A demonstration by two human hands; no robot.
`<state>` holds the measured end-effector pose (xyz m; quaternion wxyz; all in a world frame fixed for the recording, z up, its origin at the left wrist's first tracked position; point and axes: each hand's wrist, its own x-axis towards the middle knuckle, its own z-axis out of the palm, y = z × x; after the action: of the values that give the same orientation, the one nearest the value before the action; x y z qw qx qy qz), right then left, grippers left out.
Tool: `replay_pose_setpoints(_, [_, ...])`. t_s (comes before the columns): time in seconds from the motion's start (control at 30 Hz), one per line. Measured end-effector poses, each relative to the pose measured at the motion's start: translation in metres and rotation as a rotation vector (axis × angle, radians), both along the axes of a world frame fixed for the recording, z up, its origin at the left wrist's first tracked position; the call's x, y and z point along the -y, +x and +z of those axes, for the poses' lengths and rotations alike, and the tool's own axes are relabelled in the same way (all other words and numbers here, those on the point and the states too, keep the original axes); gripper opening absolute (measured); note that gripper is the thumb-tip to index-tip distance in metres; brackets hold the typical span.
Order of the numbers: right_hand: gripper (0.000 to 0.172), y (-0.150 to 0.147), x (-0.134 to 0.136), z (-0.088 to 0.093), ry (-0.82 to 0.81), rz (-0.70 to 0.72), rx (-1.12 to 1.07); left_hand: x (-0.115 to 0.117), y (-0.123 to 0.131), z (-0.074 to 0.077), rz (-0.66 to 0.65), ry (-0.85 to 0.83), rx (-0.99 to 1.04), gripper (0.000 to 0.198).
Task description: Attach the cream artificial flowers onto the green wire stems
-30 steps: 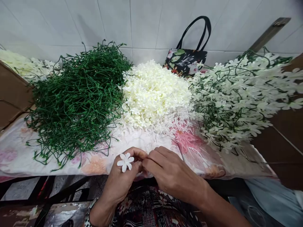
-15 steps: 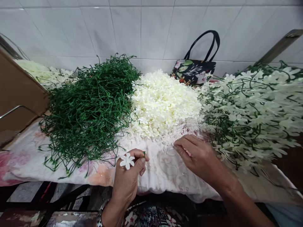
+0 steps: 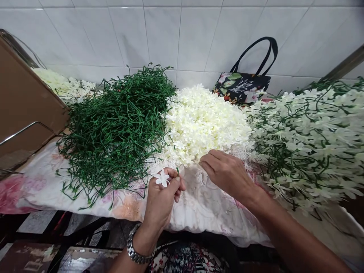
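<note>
My left hand (image 3: 161, 203) is closed on an artificial flower stem (image 3: 178, 170), whose green tip pokes up between thumb and forefinger. One white flower (image 3: 162, 178) shows over the back of its fingers; most of the stem is hidden in the hand. At the front edge of a heap of loose white blossoms (image 3: 209, 121) is my right hand (image 3: 229, 176), its fingers drawn together in a pinch. Whatever they hold, if anything, is hidden. Left of the blossoms lies a tangled pile of green plastic stems (image 3: 113, 132).
Stems bearing white flowers (image 3: 313, 144) are heaped at the right. A floral handbag (image 3: 241, 87) leans against the tiled wall (image 3: 162, 34). A brown cardboard box (image 3: 25, 102) stands at the left. Patterned cloth (image 3: 93, 206) covers the work surface.
My right hand has moved forward to the blossom heap's edge. My left hand has risen slightly, still holding the flower stem. The whole view has shifted a little sideways.
</note>
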<state>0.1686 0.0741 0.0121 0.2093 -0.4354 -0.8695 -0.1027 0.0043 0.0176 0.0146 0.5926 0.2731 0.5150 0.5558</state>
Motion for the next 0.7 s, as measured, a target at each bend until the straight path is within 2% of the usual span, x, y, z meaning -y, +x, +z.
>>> replay_pose_setpoints(0.13, [0.017,0.009,0.008,0.010,-0.103,-0.042,-0.149,0.001,0.007,-0.002,0.000,0.029,0.057,0.013])
replay_pose_setpoints(0.33, [0.017,0.008,0.028,0.017,-0.621,-0.023,-0.630,0.005,0.016,-0.001,0.025,0.068,0.097,0.011])
replay_pose_setpoints(0.4, [0.017,0.006,0.035,0.016,-0.656,-0.004,-0.689,0.008,0.017,-0.002,0.020,0.083,0.089,0.009])
replay_pose_setpoints(0.5, [0.014,0.000,0.044,0.012,-0.605,0.010,-0.697,0.014,0.014,-0.005,-0.005,0.129,0.055,0.005])
replay_pose_setpoints(0.7, [0.017,-0.013,0.059,0.007,-0.610,0.062,-0.686,0.025,0.003,-0.017,-0.159,0.158,-0.087,0.006])
